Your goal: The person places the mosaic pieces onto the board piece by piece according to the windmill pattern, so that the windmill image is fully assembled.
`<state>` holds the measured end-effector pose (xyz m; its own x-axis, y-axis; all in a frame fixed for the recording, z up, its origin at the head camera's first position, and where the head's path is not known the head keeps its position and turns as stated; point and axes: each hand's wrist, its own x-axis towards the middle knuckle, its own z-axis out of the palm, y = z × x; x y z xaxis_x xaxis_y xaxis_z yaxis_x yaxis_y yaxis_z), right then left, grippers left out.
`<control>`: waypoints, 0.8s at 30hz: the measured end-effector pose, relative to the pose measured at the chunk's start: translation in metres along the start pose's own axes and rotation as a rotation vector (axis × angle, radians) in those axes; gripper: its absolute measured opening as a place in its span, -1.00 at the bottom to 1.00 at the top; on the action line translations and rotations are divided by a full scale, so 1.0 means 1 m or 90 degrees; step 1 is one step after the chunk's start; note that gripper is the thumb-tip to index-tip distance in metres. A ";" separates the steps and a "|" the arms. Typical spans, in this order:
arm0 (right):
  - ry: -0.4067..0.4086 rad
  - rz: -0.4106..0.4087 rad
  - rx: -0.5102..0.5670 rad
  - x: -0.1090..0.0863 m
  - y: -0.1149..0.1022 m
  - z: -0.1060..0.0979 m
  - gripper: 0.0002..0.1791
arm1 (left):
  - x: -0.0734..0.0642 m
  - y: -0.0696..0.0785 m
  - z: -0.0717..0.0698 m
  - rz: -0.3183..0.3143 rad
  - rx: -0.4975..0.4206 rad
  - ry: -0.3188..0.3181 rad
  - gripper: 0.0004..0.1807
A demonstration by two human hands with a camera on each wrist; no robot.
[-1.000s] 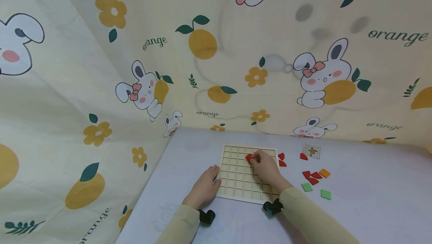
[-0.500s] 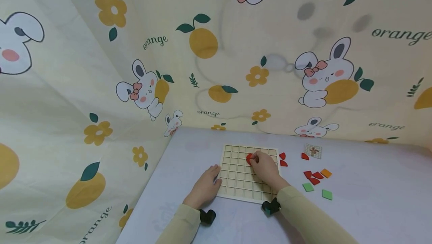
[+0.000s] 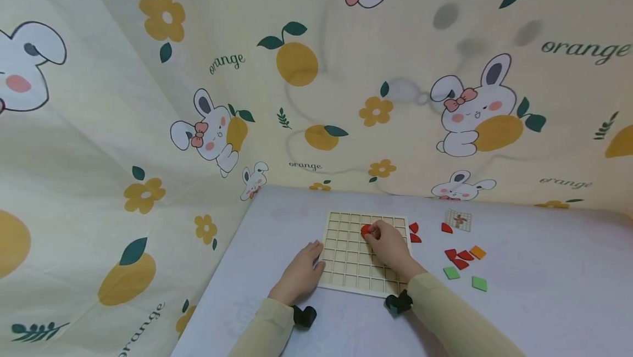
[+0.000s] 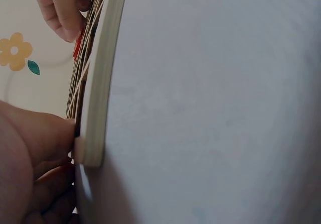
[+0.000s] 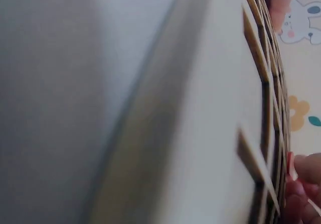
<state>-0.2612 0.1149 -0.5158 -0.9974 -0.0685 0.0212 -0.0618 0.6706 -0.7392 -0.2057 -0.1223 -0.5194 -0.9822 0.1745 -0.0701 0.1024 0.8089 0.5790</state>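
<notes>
My right hand (image 3: 388,241) is over the upper middle of a pale wooden grid board (image 3: 341,263), where it pinches a small red quarter-round tile (image 3: 365,230). In the right wrist view the red tile (image 5: 291,164) stands tilted at the fingertips, low against the grid. Fingers partly cover it, so its exact seat in a square is hidden. My left hand (image 3: 299,272) lies along the board's left side with fingers mostly straight. The left wrist view has the left thumb (image 4: 55,136) touching the board's edge (image 4: 98,103).
Right of the board lie two red tiles (image 3: 414,233), one red tile (image 3: 447,228) by a small printed pattern card (image 3: 460,219), a cluster of red tiles (image 3: 460,262), an orange square (image 3: 477,252) and green squares (image 3: 478,284). A printed curtain (image 3: 336,99) backs the table.
The red tile at the right fingertips has shifted slightly and shows a rounder outline than a second ago. Both hands and the board stay nearly in place.
</notes>
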 end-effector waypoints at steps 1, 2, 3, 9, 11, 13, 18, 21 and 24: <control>0.000 0.000 0.007 -0.001 0.001 -0.002 -0.83 | 0.000 0.000 0.000 -0.001 -0.003 -0.002 -0.44; -0.004 -0.001 0.016 -0.003 0.001 -0.004 -0.82 | 0.000 0.000 0.001 -0.001 -0.005 -0.004 -0.44; -0.005 0.000 0.024 -0.005 0.001 -0.007 -0.80 | 0.000 0.000 0.001 -0.002 -0.006 -0.005 -0.44; -0.006 0.004 0.023 -0.020 0.014 -0.041 -0.67 | 0.000 0.000 0.001 -0.002 -0.004 -0.005 -0.44; 0.000 0.014 0.004 -0.025 0.023 -0.055 -0.65 | 0.000 0.000 0.002 -0.003 -0.004 -0.007 -0.44; 0.011 0.022 -0.016 -0.031 0.033 -0.070 -0.63 | 0.000 0.001 0.002 -0.003 -0.004 -0.010 -0.44; 0.028 0.026 -0.054 -0.047 0.059 -0.108 -0.58 | 0.000 0.001 0.002 0.006 0.003 -0.012 -0.44; 0.014 0.044 -0.060 -0.056 0.074 -0.125 -0.52 | 0.000 0.001 0.001 0.009 0.006 -0.009 -0.44; -0.009 0.071 -0.071 -0.063 0.087 -0.138 -0.45 | 0.000 0.001 0.000 0.013 0.009 -0.007 -0.44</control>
<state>-0.2089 0.2793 -0.4887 -0.9977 0.0009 -0.0674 0.0451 0.7523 -0.6573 -0.2054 -0.1215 -0.5192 -0.9781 0.1973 -0.0668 0.1251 0.8126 0.5693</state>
